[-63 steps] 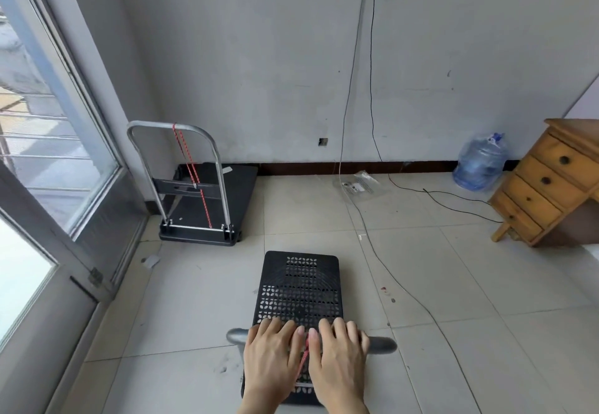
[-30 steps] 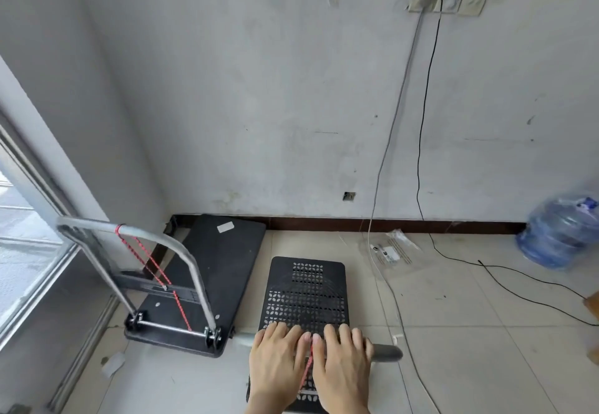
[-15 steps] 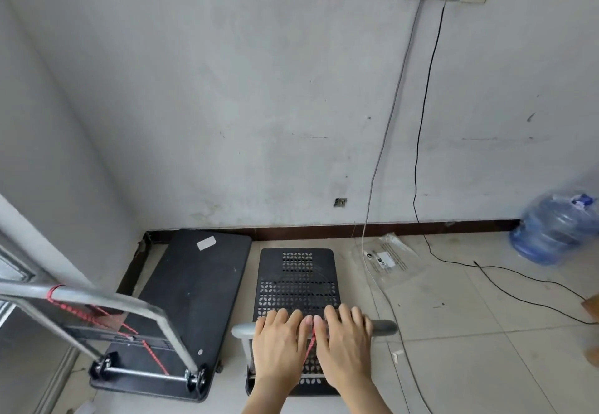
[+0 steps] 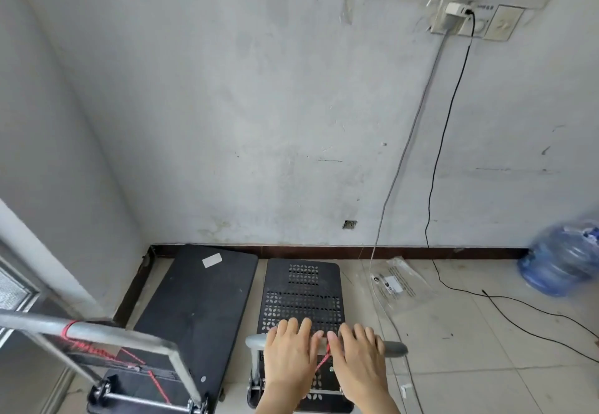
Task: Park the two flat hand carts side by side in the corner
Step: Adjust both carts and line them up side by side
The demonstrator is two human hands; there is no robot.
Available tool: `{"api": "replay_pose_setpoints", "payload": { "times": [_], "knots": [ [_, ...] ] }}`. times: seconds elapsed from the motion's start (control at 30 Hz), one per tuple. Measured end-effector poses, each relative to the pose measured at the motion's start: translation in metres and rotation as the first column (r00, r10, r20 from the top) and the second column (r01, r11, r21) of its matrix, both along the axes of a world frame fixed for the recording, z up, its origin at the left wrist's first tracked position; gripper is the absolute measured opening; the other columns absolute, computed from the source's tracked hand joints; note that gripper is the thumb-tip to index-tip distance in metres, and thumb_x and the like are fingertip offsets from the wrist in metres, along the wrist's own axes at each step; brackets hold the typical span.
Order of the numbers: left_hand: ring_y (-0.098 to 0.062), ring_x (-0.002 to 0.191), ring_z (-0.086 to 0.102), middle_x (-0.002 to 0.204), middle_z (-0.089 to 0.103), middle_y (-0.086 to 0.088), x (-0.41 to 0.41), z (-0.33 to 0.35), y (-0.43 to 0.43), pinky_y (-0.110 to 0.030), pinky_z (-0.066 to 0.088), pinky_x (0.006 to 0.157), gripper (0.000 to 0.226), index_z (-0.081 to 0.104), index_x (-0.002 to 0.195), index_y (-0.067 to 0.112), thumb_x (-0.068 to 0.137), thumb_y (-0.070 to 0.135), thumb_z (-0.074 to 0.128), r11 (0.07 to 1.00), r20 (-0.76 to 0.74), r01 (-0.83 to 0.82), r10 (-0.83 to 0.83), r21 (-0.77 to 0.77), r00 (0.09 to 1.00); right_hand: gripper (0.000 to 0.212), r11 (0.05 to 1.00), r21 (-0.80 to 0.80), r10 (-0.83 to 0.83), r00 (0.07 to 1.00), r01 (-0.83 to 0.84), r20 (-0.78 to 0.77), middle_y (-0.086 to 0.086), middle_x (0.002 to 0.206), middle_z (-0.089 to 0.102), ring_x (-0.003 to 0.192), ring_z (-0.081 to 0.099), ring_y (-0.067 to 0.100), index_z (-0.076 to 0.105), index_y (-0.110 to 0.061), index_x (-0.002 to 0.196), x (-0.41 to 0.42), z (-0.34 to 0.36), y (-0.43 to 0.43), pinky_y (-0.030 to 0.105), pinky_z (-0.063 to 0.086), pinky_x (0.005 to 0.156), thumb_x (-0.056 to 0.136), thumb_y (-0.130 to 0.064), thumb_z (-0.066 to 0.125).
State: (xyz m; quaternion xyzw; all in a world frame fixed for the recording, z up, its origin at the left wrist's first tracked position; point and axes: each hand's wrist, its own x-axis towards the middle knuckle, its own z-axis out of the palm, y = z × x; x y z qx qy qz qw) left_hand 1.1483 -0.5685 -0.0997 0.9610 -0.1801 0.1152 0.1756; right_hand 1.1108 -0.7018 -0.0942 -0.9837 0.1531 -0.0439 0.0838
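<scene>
- The person's left hand [image 4: 289, 353] and right hand [image 4: 358, 357] lie side by side on the grey metal handle bar [image 4: 393, 348] of the small black flat cart with a perforated plastic deck [image 4: 303, 297]; the index fingers almost touch and all fingers are stretched forward over the bar, palms down, pressing on it and not curled around it.
- A thin red elastic cord [image 4: 322, 362] hangs down from the bar between the two hands.
- Just left of this perforated cart stands the larger black flat cart with a smooth solid deck [image 4: 201, 303]; its silver tube handle [image 4: 123, 337] stands upright at the near end, with red cord wrapped on it.
- The two decks are parallel with a narrow strip of pale floor tile [image 4: 453, 326] between them, not touching.
- The far end of the perforated cart is close to the dark brown baseboard [image 4: 324, 250]; the larger cart's far end reaches that baseboard in the corner.
- Right of the perforated cart lies a clear plastic bag [image 4: 393, 282] with a printed label, flat on the tiles.
- Further right is a blue water jug [image 4: 562, 263], blurred, near the baseboard.
- Above the baseboard, a grey cable and a black cable [image 4: 445, 141] run up the white wall to the wall socket [image 4: 453, 20].
</scene>
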Motion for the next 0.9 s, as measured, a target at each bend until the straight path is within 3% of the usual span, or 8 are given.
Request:
{"api": "replay_pose_setpoints", "payload": {
  "times": [0.1, 0.27, 0.4, 0.57, 0.77, 0.9],
  "knots": [
    [-0.016, 0.061, 0.053, 0.063, 0.053, 0.01, 0.013, 0.02, 0.025, -0.029, 0.045, 0.057, 0.035, 0.053, 0.068, 0.024, 0.09, 0.045, 0.035, 0.998, -0.017, -0.035, 0.035, 0.044, 0.999, 0.058, 0.999, 0.025, 0.028, 0.995, -0.026, -0.094, -0.005, 0.087, 0.058, 0.088, 0.05, 0.018, 0.055, -0.025, 0.085, 0.009, 0.025, 0.004, 0.035, 0.04, 0.077, 0.089, -0.056, 0.007],
    [-0.019, 0.075, 0.059, 0.073, 0.061, 0.007, 0.034, 0.075, 0.101, -0.033, 0.045, 0.064, 0.042, 0.061, 0.075, 0.022, 0.093, 0.045, 0.03, 0.984, -0.021, -0.156, 0.158, 0.087, 0.987, 0.051, 0.983, 0.049, 0.181, 0.98, -0.177, -0.084, 0.002, 0.104, 0.061, 0.099, 0.052, 0.021, 0.057, -0.019, 0.106, 0.055, 0.084, 0.046, 0.036, 0.043, 0.085, 0.098, -0.049, 0.017],
    [-0.022, 0.08, 0.06, 0.077, 0.064, 0.004, 0.049, 0.118, 0.182, -0.036, 0.046, 0.066, 0.037, 0.066, 0.077, 0.019, 0.093, 0.042, 0.041, 0.95, -0.008, -0.273, 0.278, 0.152, 0.961, 0.05, 0.951, 0.098, 0.297, 0.954, -0.293, -0.028, 0.007, 0.104, 0.061, 0.101, 0.052, 0.026, 0.059, -0.014, 0.103, 0.097, 0.129, 0.121, 0.039, 0.044, 0.082, 0.098, -0.046, 0.021],
    [-0.018, 0.097, 0.056, 0.094, 0.064, 0.006, 0.049, 0.156, 0.275, -0.032, 0.044, 0.075, 0.037, 0.063, 0.091, 0.02, 0.096, 0.044, 0.036, 0.922, 0.01, -0.353, 0.356, 0.159, 0.934, 0.043, 0.892, 0.106, 0.44, 0.898, -0.439, 0.008, 0.009, 0.107, 0.057, 0.1, 0.049, 0.029, 0.057, -0.014, 0.11, 0.114, 0.166, 0.225, 0.04, 0.042, 0.079, 0.098, -0.038, 0.023],
    [-0.013, 0.092, 0.059, 0.094, 0.065, 0.01, 0.053, 0.144, 0.363, -0.027, 0.049, 0.07, 0.037, 0.064, 0.097, 0.025, 0.094, 0.05, 0.037, 0.923, 0.024, -0.341, 0.343, 0.18, 0.939, 0.048, 0.885, 0.167, 0.444, 0.896, -0.434, -0.027, 0.009, 0.115, 0.056, 0.109, 0.047, 0.028, 0.054, -0.013, 0.112, 0.113, 0.156, 0.327, 0.042, 0.043, 0.087, 0.1, -0.043, 0.019],
    [-0.014, 0.082, 0.061, 0.082, 0.067, 0.009, 0.063, 0.116, 0.407, -0.03, 0.048, 0.064, 0.031, 0.066, 0.084, 0.026, 0.09, 0.047, 0.044, 0.944, 0.02, -0.277, 0.278, 0.177, 0.96, 0.039, 0.901, 0.178, 0.418, 0.901, -0.395, -0.113, 0.007, 0.125, 0.047, 0.115, 0.04, 0.026, 0.046, -0.017, 0.127, 0.111, 0.116, 0.381, 0.041, 0.042, 0.085, 0.099, -0.039, 0.027]
  ]
}}
